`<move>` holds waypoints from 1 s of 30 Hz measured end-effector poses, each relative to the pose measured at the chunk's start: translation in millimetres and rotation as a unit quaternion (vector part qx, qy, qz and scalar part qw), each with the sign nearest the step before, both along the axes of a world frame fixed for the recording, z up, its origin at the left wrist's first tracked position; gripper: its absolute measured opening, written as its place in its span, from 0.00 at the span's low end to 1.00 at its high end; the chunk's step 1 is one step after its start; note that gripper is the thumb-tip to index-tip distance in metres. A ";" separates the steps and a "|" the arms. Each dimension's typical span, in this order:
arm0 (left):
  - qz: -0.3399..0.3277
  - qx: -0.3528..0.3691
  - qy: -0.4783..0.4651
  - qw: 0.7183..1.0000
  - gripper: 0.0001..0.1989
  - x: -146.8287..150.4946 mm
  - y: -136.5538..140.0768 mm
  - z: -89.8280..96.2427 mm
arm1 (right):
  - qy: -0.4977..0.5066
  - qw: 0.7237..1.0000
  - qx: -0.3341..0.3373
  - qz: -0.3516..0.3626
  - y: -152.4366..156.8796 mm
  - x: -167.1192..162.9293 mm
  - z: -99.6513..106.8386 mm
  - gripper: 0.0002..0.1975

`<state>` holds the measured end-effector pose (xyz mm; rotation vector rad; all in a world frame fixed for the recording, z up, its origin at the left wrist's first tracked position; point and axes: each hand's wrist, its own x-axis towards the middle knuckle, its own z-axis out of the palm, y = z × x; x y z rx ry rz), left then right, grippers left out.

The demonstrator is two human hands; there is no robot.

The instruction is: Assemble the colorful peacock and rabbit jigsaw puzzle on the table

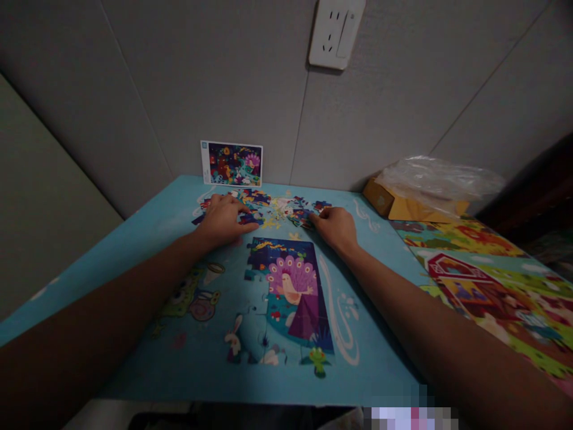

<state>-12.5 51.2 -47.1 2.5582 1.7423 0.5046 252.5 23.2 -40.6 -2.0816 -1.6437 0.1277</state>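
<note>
Toward the back of the blue table (147,227), several loose jigsaw pieces (295,210) lie scattered. My left hand (224,220) rests over the pieces on the left, its fingers spread and thumb pointing right. On the right side of the pile, my right hand (335,226) has its fingers bent together at a piece's edge; what they pinch, if anything, is hidden. Between my forearms lies a partly joined jigsaw puzzle (293,298) with a purple peacock, a white rabbit and a green frog. Its left edge is uneven.
A picture card (235,164) leans against the grey wall at the back. At the back right sits a yellow cardboard box (403,206) with clear plastic wrap (443,179) over it. A farm-scene puzzle (496,280) covers the right side. A wall socket (336,33) is above.
</note>
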 end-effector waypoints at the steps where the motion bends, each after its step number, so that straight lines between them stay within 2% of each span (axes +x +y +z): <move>1: -0.005 0.007 -0.010 1.000 0.27 -0.5 1.3 -1.4 | 0.005 1.000 0.010 0.010 -0.7 -0.2 -0.1 0.14; 7: -0.023 0.056 -0.062 0.996 0.25 -4.3 7.4 -11.4 | 0.029 0.995 0.059 0.075 -9.7 -8.0 3.7 0.15; 12: -0.070 0.040 -0.119 0.990 0.21 2.2 -3.2 -2.4 | 0.052 0.985 0.078 0.146 -12.1 -12.4 1.7 0.16; 15: -0.117 0.054 -0.142 0.981 0.19 11.0 -14.8 7.0 | 0.087 0.966 0.082 0.228 -14.5 -15.2 -0.3 0.16; 20: -0.199 0.075 -0.232 0.949 0.19 22.5 -30.4 12.0 | 0.134 0.925 0.084 0.345 -25.9 -23.6 1.2 0.16; 26: -0.152 0.055 -0.351 0.922 0.14 26.3 -33.7 13.1 | 0.154 0.909 0.049 0.385 -32.5 -28.2 2.2 0.19; 30: -0.132 0.039 -0.368 0.920 0.10 27.2 -34.4 15.0 | 0.153 0.901 0.029 0.406 -32.9 -29.2 1.4 0.21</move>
